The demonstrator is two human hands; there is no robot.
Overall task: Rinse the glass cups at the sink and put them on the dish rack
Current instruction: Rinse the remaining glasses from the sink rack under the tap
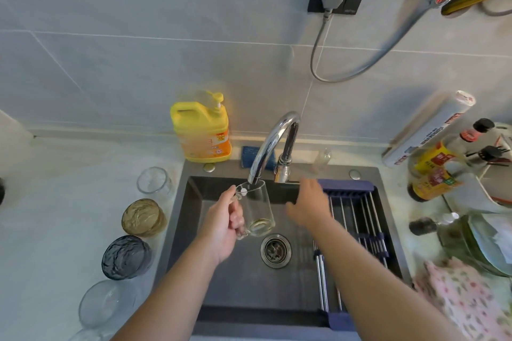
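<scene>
Left hand (pixel 221 230): clamped on the handle of a clear glass mug (pixel 257 206), which it holds over the sink (pixel 235 279), mouth right under the faucet (pixel 270 144) spout.
Right hand (pixel 309 203): fingers spread, holding nothing, hovering above the basin just below the faucet base, beside the left edge of the dish rack (pixel 357 219).
Dish rack: lies across the right part of the sink, its bars bare where visible.
Sink room: basin floor open around the drain (pixel 275 250), between the two forearms.
Waiting cups: on the table along the sink's left rim stand a clear glass (pixel 153 183), an amber glass (pixel 144 217), a smoky grey glass (pixel 126 256) and another clear glass (pixel 108 304), close in a line.
Back edge: yellow soap bottle (pixel 202 130) against the wall tiles.
Right side: bottles and stacked plates (pixel 487 246) crowd the table beyond the rack.
</scene>
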